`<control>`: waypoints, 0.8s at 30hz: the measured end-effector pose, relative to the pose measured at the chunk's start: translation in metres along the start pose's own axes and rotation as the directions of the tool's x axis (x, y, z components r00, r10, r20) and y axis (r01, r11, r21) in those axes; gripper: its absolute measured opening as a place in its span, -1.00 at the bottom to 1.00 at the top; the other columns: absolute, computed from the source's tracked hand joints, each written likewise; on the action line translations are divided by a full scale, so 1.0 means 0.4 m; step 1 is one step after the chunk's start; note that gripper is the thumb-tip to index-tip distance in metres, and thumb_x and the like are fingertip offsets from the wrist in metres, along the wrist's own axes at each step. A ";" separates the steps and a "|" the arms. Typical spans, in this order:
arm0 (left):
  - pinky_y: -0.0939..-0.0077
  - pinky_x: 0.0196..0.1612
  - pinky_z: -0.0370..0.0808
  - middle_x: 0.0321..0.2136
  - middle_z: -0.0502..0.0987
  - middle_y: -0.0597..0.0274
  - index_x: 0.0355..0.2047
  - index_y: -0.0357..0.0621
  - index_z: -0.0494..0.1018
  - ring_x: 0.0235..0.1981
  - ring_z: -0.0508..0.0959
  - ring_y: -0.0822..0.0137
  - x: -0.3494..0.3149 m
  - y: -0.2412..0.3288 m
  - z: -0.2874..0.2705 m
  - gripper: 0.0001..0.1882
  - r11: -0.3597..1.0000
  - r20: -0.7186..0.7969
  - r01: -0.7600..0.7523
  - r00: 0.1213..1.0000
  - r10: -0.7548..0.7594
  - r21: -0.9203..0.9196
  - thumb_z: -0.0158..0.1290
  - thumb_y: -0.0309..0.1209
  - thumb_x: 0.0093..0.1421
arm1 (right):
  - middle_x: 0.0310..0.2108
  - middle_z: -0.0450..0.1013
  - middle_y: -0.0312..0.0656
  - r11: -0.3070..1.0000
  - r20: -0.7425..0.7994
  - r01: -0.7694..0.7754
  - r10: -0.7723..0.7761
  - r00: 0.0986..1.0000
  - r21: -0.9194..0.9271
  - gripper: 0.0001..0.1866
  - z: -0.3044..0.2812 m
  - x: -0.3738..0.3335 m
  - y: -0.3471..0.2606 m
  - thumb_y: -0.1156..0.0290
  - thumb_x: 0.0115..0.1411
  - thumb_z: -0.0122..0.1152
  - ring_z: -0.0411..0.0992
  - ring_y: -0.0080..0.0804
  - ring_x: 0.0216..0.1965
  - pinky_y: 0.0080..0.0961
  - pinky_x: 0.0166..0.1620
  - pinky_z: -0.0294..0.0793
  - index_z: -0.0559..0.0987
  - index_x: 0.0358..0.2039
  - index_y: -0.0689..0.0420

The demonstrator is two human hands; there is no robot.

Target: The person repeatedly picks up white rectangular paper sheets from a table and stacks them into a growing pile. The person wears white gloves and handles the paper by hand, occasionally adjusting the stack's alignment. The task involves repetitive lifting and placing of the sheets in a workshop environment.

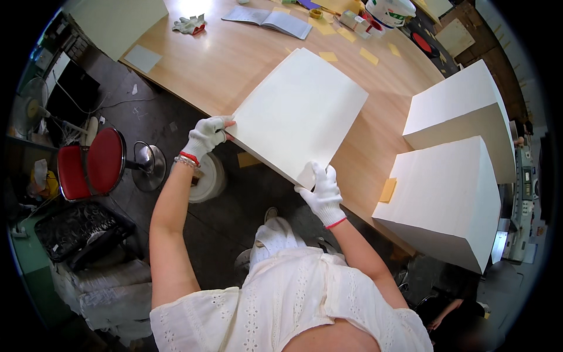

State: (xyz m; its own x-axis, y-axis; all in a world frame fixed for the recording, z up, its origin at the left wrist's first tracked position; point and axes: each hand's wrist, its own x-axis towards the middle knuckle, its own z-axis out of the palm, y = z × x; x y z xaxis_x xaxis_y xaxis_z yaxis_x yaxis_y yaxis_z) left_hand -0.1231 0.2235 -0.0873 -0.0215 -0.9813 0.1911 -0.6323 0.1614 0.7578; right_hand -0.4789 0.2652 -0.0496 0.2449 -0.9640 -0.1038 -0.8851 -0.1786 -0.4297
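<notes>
While your gloved fingers pinch the near-left corner of a white board, your left hand steadies that edge at the centre-left of the frame. Your right hand, also in a white glove, clamps thumb over fingers on the board's lowest corner, just below centre. The board lies tilted across the edge of the wooden table, its far end resting on the tabletop and its near corner overhanging the floor. Two white boxes stand on the table at right, one behind the other, well apart from the board. Yellow paper slips dot the tabletop above it, near an open notebook at top centre. A red stool sits at the left.
</notes>
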 end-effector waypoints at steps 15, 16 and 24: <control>0.52 -0.24 0.54 -0.30 0.60 0.11 -0.17 -0.26 0.52 -0.34 0.59 0.38 -0.027 -0.015 -0.003 -0.71 0.999 -0.057 -0.034 0.998 0.034 -0.004 0.11 -0.64 0.05 | 0.01 0.17 0.04 1.000 0.041 0.018 -0.018 0.999 0.009 -0.15 -0.019 0.002 -0.019 0.11 -0.18 0.46 0.40 0.09 -0.14 -0.11 -0.13 0.46 0.22 0.12 -0.11; 0.52 -0.22 0.54 -0.30 0.61 0.11 -0.16 -0.24 0.52 -0.34 0.59 0.37 -0.027 -0.034 -0.006 -0.69 0.990 -0.069 -0.092 0.993 0.100 0.103 0.13 -0.62 0.03 | -0.01 0.18 0.03 1.000 0.063 0.017 -0.018 0.998 0.011 -0.16 -0.018 0.003 -0.022 0.09 -0.18 0.45 0.41 0.07 -0.15 -0.12 -0.13 0.47 0.24 0.11 -0.09; 0.50 0.07 0.34 0.13 0.35 0.09 0.23 -0.18 0.17 0.16 0.33 0.28 0.017 0.105 -0.020 -0.43 0.874 0.179 0.477 0.856 -0.485 0.090 -0.05 -0.59 0.19 | -0.14 0.42 0.01 0.886 0.186 0.157 -0.260 0.948 0.437 -0.38 -0.178 -0.175 0.199 0.15 0.07 0.23 0.47 -0.19 -0.25 -0.29 -0.12 0.45 0.34 0.09 0.17</control>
State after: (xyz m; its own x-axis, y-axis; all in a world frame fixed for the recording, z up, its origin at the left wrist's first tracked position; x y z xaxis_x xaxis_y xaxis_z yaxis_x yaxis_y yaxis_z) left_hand -0.1437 0.2243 -0.0490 0.1497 -0.9368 -0.3162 -0.6329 -0.3365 0.6973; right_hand -0.5944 0.3043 -0.0128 0.5355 -0.8305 -0.1531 -0.5726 -0.2238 -0.7887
